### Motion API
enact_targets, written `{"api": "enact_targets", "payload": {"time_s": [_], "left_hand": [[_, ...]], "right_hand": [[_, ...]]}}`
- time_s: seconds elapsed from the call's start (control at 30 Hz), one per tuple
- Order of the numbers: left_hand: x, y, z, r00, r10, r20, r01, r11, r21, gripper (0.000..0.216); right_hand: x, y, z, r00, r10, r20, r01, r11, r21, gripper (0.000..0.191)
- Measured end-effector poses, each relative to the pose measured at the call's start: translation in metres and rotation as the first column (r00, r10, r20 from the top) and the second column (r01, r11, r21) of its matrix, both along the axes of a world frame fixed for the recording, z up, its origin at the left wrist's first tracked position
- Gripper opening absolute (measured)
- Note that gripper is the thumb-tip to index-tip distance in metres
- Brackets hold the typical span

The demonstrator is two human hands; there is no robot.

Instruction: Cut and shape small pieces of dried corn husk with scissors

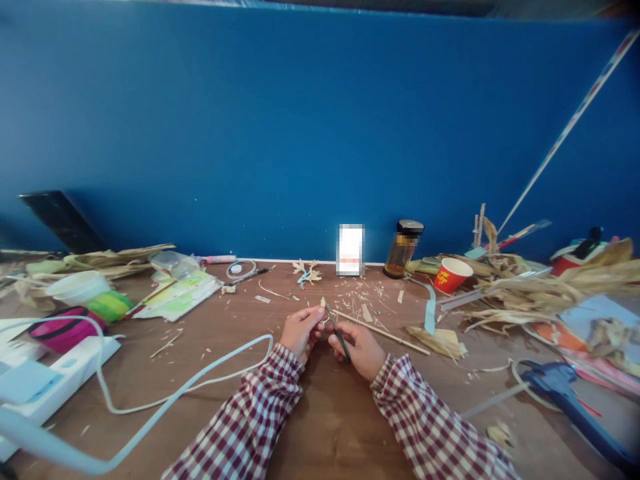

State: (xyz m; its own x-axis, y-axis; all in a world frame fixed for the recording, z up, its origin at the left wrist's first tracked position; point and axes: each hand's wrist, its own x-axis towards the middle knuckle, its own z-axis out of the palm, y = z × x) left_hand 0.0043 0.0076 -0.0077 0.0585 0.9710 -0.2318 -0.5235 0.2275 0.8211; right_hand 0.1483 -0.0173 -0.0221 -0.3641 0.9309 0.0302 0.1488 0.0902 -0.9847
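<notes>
My left hand (301, 331) is closed in a pinch on a small pale piece of dried husk (323, 303), held just above the brown table (325, 413). My right hand (361, 349) is closed round a small black-handled cutting tool (341, 341), whose tip meets the husk piece. A long thin wooden stick (383, 331) lies on the table just beyond my right hand. Pale shavings (360, 293) are scattered past both hands. Both sleeves are red-and-white checked.
A red paper cup (451, 275) and a dark jar (403, 249) stand at the back right beside piles of dried husks (545, 290). A white cable (165, 393) and power strip (55, 383) lie left. A blue glue gun (565, 393) lies right.
</notes>
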Motion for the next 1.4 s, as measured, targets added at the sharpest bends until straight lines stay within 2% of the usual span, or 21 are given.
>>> {"api": "enact_targets", "payload": {"time_s": [1.4], "left_hand": [[0.0007, 0.0013, -0.0002, 1.0, -0.026, -0.013, 0.026, 0.998, -0.051, 0.008]], "right_hand": [[-0.0005, -0.0005, 0.0009, 1.0, -0.01, 0.019, 0.01, 0.999, 0.031, 0.035]]}}
